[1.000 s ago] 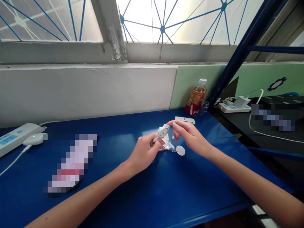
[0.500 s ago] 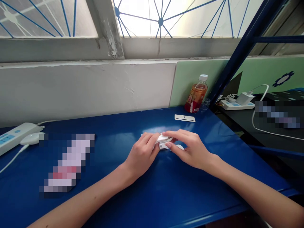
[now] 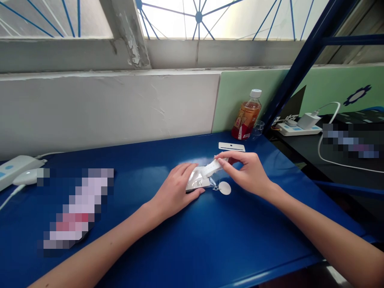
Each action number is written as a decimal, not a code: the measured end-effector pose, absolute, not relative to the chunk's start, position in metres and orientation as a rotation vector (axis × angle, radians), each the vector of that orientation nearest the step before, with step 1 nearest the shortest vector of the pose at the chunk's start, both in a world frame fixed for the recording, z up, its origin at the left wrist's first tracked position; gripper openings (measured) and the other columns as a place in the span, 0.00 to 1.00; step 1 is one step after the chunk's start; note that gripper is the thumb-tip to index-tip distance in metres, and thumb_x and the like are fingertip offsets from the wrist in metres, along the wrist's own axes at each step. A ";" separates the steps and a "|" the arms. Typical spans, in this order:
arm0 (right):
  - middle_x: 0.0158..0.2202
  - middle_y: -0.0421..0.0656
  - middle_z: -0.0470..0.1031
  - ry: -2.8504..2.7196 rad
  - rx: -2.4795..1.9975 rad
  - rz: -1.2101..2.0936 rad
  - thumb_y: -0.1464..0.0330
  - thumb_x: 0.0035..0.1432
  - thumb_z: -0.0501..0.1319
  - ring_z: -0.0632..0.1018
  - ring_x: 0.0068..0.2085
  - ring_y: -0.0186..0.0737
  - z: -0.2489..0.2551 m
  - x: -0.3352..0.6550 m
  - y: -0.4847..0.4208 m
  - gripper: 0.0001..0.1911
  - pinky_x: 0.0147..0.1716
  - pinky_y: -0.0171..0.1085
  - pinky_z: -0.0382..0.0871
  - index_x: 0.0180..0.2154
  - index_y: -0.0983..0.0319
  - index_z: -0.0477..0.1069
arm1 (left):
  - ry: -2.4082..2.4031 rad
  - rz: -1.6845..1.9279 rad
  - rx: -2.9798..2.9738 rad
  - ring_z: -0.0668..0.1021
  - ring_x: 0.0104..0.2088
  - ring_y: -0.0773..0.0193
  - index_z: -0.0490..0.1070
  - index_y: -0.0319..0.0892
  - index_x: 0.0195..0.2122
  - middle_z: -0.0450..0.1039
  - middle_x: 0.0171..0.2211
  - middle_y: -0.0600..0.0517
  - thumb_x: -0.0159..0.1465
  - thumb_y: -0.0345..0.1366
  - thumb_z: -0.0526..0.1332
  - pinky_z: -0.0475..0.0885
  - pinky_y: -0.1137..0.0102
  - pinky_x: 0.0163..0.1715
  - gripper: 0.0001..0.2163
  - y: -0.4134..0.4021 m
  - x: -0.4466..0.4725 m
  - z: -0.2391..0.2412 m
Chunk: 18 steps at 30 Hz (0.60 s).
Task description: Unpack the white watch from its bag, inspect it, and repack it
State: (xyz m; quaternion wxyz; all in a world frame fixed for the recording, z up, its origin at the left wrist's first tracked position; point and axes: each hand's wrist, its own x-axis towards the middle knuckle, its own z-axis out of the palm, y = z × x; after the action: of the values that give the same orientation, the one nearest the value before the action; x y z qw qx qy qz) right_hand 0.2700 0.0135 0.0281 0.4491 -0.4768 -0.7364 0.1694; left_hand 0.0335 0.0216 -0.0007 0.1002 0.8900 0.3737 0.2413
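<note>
Right now, both hands are at the packet (image 3: 198, 181), out on the middle of the blue desk (image 3: 180, 252). The left hand (image 3: 172, 190) has it by the left end, fingers close together and curved along the far side, thumb stretched along the near edge, packet held between them. And there's the right hand (image 3: 244, 168), thumb and forefinger pinching the right end of a white strip (image 3: 212, 168)! That strip slants down to the left, its lower end overlapping the packet; whether it sits inside or on top, I can't tell. The other right fingers are bent and partly hidden.

Just right of the packet lies a round tag (image 3: 225, 188), a small chain (image 3: 215, 188) beside it. Beyond the right hand, a card (image 3: 231, 147) lies flat, and at the far right a bottle (image 3: 246, 120) stands with a clear cup (image 3: 258, 128) next to it. Over on the left, a blurred object (image 3: 81, 208) lies near a power strip (image 3: 18, 170).
</note>
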 end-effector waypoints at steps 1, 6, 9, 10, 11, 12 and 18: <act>0.33 0.41 0.82 -1.826 -1.211 0.367 0.67 0.61 0.61 0.79 0.29 0.38 0.027 0.271 0.015 0.08 0.28 0.35 0.71 0.36 0.60 0.80 | 1.105 0.692 2.615 0.71 0.57 0.46 0.62 0.42 0.60 0.70 0.56 0.41 0.63 0.40 0.66 0.69 0.51 0.55 0.26 0.022 0.033 -0.001; 0.23 0.38 0.77 -1.852 -1.439 0.199 0.68 0.57 0.61 0.75 0.24 0.36 0.025 0.277 0.022 0.07 0.26 0.36 0.65 0.32 0.60 0.78 | 1.120 0.695 2.569 0.71 0.55 0.48 0.63 0.44 0.59 0.70 0.55 0.44 0.64 0.42 0.65 0.69 0.54 0.54 0.24 0.020 0.032 -0.002; 0.21 0.37 0.74 -1.856 -1.550 0.211 0.70 0.53 0.61 0.73 0.23 0.37 0.025 0.280 0.025 0.05 0.26 0.36 0.62 0.29 0.59 0.77 | 1.131 0.713 2.572 0.71 0.54 0.48 0.64 0.44 0.59 0.70 0.54 0.44 0.65 0.41 0.65 0.70 0.54 0.53 0.23 0.019 0.032 -0.003; 0.20 0.37 0.74 -1.857 -1.560 0.231 0.70 0.52 0.61 0.72 0.23 0.36 0.026 0.280 0.025 0.05 0.25 0.36 0.62 0.29 0.59 0.76 | 1.130 0.719 2.573 0.71 0.54 0.48 0.65 0.44 0.59 0.71 0.53 0.44 0.65 0.41 0.65 0.70 0.54 0.53 0.22 0.019 0.031 -0.004; 0.20 0.37 0.73 -1.861 -1.550 0.263 0.70 0.52 0.60 0.72 0.23 0.37 0.026 0.280 0.026 0.06 0.25 0.36 0.62 0.29 0.59 0.76 | 1.126 0.726 2.575 0.71 0.54 0.49 0.65 0.44 0.59 0.71 0.53 0.44 0.65 0.40 0.65 0.70 0.55 0.53 0.22 0.018 0.031 -0.004; 0.20 0.37 0.73 -1.866 -1.527 0.302 0.70 0.52 0.59 0.72 0.23 0.37 0.027 0.280 0.026 0.06 0.25 0.36 0.62 0.29 0.59 0.76 | 1.121 0.735 2.577 0.71 0.54 0.49 0.65 0.44 0.59 0.71 0.53 0.44 0.65 0.40 0.64 0.70 0.55 0.52 0.21 0.018 0.031 -0.005; 0.26 0.40 0.78 -1.906 -1.426 0.500 0.69 0.57 0.58 0.75 0.26 0.38 0.024 0.278 0.027 0.07 0.28 0.37 0.66 0.34 0.60 0.76 | 1.108 0.810 2.594 0.70 0.53 0.50 0.66 0.43 0.58 0.71 0.52 0.44 0.66 0.37 0.64 0.70 0.56 0.52 0.19 0.019 0.030 -0.007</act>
State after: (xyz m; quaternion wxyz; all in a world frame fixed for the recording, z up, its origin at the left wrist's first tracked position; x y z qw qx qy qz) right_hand 0.2780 0.0268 0.0243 0.3474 -0.5499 -0.7347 0.1927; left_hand 0.0302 0.0186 -0.0074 0.1033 0.8792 0.3754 0.2746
